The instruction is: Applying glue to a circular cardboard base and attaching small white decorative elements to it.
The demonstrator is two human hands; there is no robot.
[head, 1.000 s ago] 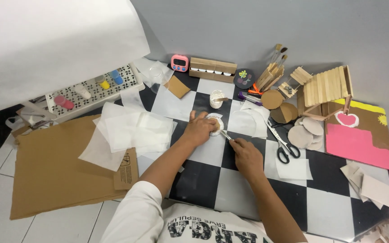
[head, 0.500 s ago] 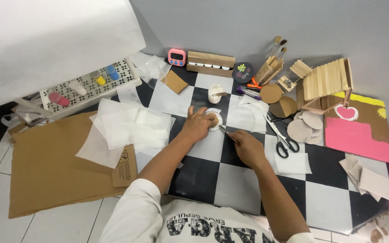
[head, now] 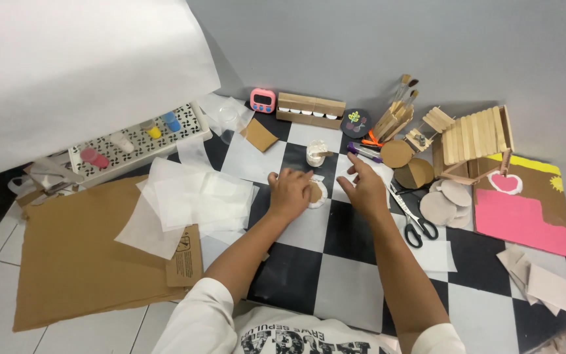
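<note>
Nearest us, our left hand (head: 289,193) presses flat on the checkered mat (head: 352,288), its fingertips holding down a small cardboard disc (head: 316,192) on white paper. The disc lies just left of our right hand (head: 363,187), whose grip is released, fingers spread, holding nothing. Beyond stands a small white cup (head: 316,155).

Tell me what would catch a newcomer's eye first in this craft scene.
Probably the black and white checkered mat in the middle, where the left hand presses a small cardboard disc and the right hand hovers beside it. At the right lies a bright pink painted board, with a little house of wooden sticks behind it. Black scissors lie near the right hand.
</note>
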